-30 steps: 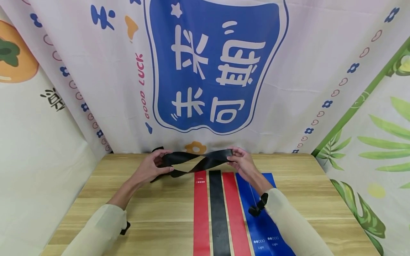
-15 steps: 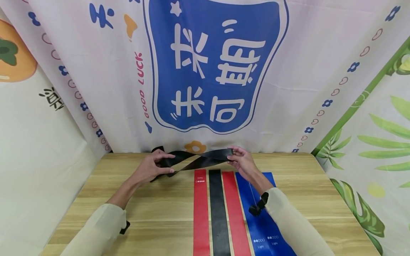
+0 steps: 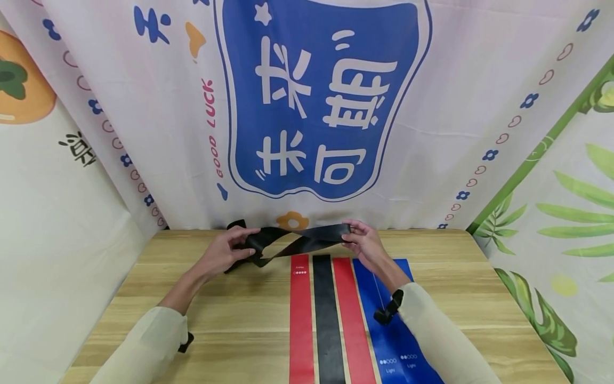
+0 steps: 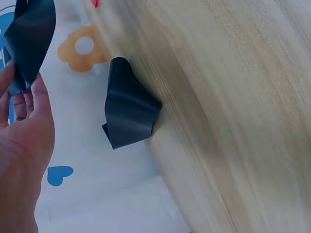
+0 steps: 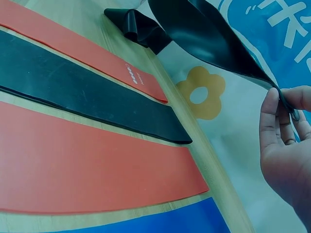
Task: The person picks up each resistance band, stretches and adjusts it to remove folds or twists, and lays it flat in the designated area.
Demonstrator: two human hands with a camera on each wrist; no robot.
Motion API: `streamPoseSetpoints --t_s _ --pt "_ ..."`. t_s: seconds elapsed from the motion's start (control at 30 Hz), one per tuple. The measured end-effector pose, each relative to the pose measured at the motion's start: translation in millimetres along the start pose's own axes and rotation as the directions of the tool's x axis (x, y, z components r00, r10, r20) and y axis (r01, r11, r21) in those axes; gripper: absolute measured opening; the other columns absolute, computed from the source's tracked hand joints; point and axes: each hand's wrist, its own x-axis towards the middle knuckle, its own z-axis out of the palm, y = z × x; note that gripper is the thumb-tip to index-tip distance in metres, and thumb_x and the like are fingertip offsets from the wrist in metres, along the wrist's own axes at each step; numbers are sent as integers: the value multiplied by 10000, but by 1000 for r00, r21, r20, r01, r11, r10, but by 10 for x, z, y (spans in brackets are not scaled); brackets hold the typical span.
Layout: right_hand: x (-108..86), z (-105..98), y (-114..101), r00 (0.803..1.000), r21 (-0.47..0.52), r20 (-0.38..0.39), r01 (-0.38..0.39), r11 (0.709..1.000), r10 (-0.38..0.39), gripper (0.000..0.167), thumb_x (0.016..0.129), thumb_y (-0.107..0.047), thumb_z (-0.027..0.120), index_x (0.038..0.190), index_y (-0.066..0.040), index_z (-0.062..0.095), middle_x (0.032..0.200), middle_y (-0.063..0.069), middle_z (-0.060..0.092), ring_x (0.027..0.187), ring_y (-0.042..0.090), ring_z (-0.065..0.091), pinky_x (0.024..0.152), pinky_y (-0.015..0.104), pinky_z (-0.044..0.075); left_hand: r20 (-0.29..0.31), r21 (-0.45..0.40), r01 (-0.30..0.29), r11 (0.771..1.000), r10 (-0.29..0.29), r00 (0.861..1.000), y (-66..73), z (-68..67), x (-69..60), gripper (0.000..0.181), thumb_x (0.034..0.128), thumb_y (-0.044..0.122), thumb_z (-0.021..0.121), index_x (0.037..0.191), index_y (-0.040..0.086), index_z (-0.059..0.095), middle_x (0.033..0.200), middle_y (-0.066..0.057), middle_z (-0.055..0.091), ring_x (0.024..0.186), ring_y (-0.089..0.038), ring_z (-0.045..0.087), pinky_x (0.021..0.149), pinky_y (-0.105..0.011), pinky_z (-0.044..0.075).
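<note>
A black resistance band (image 3: pixel 318 233), looped and twisted in its middle, hangs above the back edge of the table between both hands. My left hand (image 3: pixel 223 253) pinches its left end between thumb and fingers. At the other end, my right hand (image 3: pixel 365 244) pinches the band flat, seen closely in the right wrist view with the thumb and fingers on the black band (image 5: pixel 214 39). Behind my left hand, a second crumpled black band (image 4: pixel 130 107) lies at the table's back edge, partly hidden by that hand in the head view.
Flat bands lie side by side on the wooden table (image 3: pixel 230 330): a red band (image 3: pixel 301 320), a black band (image 3: pixel 328 320), another red band (image 3: pixel 354 320) and blue bands (image 3: pixel 408 341) under my right forearm. A printed cloth (image 3: pixel 182 176) hangs right behind the table.
My left thumb has drawn in and closed on the band's left end, which has turned and bunched there. The right hand stays nearly still. The flat bands have not moved.
</note>
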Motion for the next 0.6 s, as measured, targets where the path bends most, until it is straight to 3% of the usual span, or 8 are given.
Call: streamPoseSetpoints --t_s 0.17,0.37,0.47,0.6 --pt "-10 -1 -1 1000 2 2 4 1000 -4 413 1002 89 610 1407 16 568 1188 74 673 1057 226 670 872 293 631 -81 -41 21 999 -25 996 -1 2 15 547 930 -14 782 1450 38 619 1178 -177 628 1059 -262 604 873 -205 533" --pt "-16 5 3 1000 8 3 11 1000 -11 499 994 105 610 1474 96 472 1147 66 688 1019 218 692 849 286 635 -170 -19 53 998 -55 984 -21 -19 40 640 879 -59 805 1475 6 579 1042 -178 689 985 -226 652 861 -158 516" --pt "-16 16 10 1000 19 9 11 1000 -11 458 985 109 622 1430 78 520 1125 72 690 1003 219 694 829 282 637 -206 22 76 997 -70 976 -28 -18 34 526 892 -27 809 1391 -9 643 1015 -160 688 957 -224 644 825 -170 512" --pt "-16 29 15 1000 26 16 3 1000 -3 368 982 101 633 1332 -10 612 1132 78 685 1022 226 686 827 282 636 -250 87 125 988 -100 963 -21 -9 20 269 918 54 818 1171 10 739 1015 -134 704 958 -239 634 786 -227 491"
